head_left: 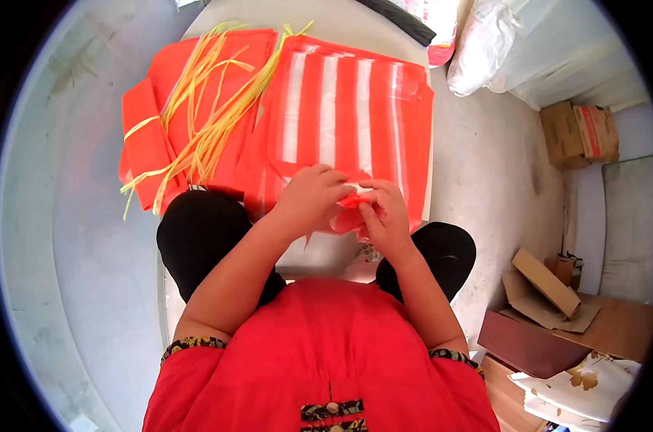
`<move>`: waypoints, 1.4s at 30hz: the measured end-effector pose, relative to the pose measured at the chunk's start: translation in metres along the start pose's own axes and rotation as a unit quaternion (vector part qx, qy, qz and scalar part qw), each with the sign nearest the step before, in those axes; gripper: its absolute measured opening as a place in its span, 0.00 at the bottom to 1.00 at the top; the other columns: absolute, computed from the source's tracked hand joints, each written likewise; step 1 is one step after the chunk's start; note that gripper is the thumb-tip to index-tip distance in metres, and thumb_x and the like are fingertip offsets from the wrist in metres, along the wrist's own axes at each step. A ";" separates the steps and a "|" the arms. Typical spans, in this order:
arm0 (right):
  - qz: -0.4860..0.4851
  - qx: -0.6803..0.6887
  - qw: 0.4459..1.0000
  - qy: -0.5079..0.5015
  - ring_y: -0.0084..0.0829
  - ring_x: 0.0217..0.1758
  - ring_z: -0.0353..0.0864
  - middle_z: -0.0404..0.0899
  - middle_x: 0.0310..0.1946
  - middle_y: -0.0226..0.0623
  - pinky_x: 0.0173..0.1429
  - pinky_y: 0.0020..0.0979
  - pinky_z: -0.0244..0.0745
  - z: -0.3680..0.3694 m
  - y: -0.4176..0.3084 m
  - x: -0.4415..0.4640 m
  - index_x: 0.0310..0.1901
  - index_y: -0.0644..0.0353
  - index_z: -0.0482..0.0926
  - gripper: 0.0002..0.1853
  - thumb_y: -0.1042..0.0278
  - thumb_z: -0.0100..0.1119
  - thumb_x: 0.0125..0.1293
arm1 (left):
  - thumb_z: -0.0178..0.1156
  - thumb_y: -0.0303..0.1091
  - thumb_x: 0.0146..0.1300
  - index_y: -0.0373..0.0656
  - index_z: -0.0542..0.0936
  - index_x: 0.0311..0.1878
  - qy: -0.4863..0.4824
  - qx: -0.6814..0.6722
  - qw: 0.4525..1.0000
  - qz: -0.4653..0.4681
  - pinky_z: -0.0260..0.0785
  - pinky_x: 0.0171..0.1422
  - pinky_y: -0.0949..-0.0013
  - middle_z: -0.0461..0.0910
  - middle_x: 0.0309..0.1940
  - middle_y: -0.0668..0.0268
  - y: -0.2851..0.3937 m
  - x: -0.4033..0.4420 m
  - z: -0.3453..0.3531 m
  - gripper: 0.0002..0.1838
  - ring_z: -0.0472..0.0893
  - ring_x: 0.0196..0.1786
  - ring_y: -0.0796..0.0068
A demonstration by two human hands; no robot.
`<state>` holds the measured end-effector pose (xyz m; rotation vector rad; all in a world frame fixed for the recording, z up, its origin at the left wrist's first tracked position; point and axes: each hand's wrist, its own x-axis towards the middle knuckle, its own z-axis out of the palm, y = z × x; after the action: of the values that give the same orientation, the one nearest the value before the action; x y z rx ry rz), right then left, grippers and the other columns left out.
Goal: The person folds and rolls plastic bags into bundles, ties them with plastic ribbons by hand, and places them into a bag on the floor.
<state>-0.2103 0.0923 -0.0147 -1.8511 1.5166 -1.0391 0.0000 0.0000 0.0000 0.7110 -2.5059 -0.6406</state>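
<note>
A stack of red-and-clear striped plastic bags (344, 108) lies in front of me. At its near edge, my left hand (310, 196) is closed with bent fingers on the bunched plastic of the top bag. My right hand (387, 216) pinches the same gathered plastic just to the right, thumb and index finger together. Some crumpled film hangs below the fingers over the edge. To the left of the stack lie folded red sheets (233, 93), with a bundle of yellow ribbon strips (215, 140) draped across them. Neither hand touches the ribbons.
My knees in black (205, 241) flank the work surface. A white plastic bag (482, 47) hangs at the upper right. Cardboard boxes (584, 137) stand by the right wall, and an opened carton (546, 291) rests on a brown cabinet (531, 342) at lower right.
</note>
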 end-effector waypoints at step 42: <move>0.316 0.165 0.922 0.148 0.30 0.61 0.81 0.76 0.64 0.44 0.65 0.31 0.78 -0.061 -0.018 -0.080 0.76 0.66 0.62 0.35 0.79 0.63 0.69 | 0.67 0.26 0.55 0.50 0.87 0.54 0.020 0.094 0.994 0.052 0.72 0.64 0.56 0.82 0.59 0.65 -0.005 -0.013 0.009 0.21 0.79 0.63 0.60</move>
<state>-0.2561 0.1785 0.0156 -0.8963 1.7986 -1.1797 0.0069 0.0070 -0.0138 0.6467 -2.5702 -0.3525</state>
